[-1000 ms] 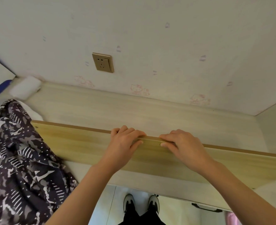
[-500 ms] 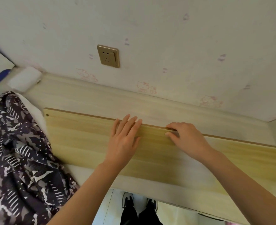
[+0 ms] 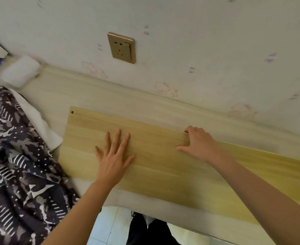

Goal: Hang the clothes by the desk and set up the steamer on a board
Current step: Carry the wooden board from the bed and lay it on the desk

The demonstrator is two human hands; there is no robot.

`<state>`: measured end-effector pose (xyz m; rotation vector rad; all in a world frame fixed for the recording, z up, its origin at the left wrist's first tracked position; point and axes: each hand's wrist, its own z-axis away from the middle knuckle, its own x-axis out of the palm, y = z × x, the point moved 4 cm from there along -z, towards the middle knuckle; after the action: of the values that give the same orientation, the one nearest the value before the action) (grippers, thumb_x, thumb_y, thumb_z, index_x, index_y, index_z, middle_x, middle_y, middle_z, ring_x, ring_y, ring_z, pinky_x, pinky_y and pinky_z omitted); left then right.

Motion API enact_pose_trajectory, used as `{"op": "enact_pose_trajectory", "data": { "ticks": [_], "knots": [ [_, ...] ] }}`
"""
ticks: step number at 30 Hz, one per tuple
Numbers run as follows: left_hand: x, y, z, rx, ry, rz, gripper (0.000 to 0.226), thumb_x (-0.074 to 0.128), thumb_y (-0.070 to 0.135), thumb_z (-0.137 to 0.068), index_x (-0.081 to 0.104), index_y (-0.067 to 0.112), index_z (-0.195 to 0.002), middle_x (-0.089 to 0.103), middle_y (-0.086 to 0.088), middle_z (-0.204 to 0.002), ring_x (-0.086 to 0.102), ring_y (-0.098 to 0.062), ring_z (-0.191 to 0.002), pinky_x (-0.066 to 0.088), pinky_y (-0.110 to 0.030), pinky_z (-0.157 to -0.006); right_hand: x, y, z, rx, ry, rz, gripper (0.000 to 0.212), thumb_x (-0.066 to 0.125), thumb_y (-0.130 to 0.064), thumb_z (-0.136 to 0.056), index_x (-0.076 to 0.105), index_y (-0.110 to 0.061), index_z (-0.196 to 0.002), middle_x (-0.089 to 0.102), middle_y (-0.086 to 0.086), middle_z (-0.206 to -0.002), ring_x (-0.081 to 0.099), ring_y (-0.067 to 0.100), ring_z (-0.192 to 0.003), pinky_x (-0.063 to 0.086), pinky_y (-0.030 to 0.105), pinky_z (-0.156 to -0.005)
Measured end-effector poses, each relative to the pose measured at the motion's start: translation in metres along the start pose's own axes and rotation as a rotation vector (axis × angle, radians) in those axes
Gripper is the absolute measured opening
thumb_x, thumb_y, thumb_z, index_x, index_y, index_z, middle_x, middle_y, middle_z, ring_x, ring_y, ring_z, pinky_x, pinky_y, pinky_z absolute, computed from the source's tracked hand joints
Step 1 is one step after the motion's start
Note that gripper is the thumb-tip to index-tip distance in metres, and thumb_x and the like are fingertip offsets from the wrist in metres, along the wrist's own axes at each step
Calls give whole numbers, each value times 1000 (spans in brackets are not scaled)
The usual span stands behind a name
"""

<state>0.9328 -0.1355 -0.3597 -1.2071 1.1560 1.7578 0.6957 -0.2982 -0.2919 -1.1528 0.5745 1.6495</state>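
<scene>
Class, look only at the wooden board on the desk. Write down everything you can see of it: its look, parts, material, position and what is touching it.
The wooden board is a long, pale yellow rectangle with lengthwise grain and a small dark hole near each far corner. It lies flat on the light desk, slightly skewed to the wall. The left hand rests flat on it with fingers spread; the right hand curls over its far edge. The patterned dark cloth lies just beyond its left end.

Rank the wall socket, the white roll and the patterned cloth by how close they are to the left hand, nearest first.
From the left hand:
1. Patterned cloth, to its left on the desk.
2. Wall socket, above it on the wall.
3. White roll, far left by the wall.
</scene>
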Motion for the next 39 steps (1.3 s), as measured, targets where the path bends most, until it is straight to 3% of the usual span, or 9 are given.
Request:
{"op": "enact_pose_trajectory", "data": {
  "ticks": [14,28,30,34,39],
  "knots": [
    [36,-12,-11,-80,-66,-46,69,13,72,-86,-6,48,-148,-12,19,-158,-17,-17,-146,6,-67,-110,44,6,-30,66,-152,-71,80,67,-59,-76,41,-10,-134,47,14,-130,44,32,-119,43,43,-97],
    [40,-19,-10,-104,-65,-72,67,10,70,-87,-5,48,-148,-9,18,-159,-13,-18,-147,5,-67,-110,55,1,-35,53,-139,-83,76,68,-58,-75,46,-8,-129,43,10,-126,41,32,-114,43,43,-95],
    [41,-19,-11,-107,-71,-74,68,10,71,-86,-6,48,-148,-10,18,-158,-14,-18,-147,4,-66,-110,52,-2,-38,30,-112,-42,68,68,-55,-77,50,-6,-121,39,7,-122,36,31,-110,45,43,-92],
    [44,-21,-12,-146,-79,-58,69,8,71,-85,-7,47,-148,-11,17,-159,-16,-17,-146,0,-64,-112,35,-5,-44,11,26,-149,31,56,-15,-91,43,-13,-119,41,8,-120,36,31,-112,44,40,-87],
    [44,-20,-14,-145,-84,-60,70,6,71,-85,-7,46,-148,-14,17,-157,-17,-17,-146,-2,-61,-113,51,3,-22,-24,-18,-58,40,54,-26,-93,43,-12,-128,39,10,-131,35,31,-118,43,41,-97]
  ]
}}
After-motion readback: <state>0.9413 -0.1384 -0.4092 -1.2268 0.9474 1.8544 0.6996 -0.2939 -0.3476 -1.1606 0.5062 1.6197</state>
